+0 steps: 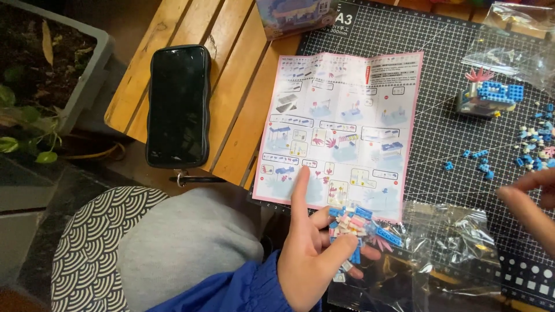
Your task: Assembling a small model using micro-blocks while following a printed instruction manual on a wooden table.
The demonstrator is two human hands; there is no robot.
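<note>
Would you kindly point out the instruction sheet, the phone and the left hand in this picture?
instruction sheet (341, 124), head view, on the middle of the printed page.
phone (177, 104), head view, on the centre of its dark screen.
left hand (315, 254), head view, on the palm below the small bricks.

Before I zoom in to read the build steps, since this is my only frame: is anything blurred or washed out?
Head view: the right hand is motion-blurred at the frame edge; the clear plastic bags throw glare; the instruction sheet is evenly lit but its small drawings look soft; the left hand is fairly sharp.
</note>
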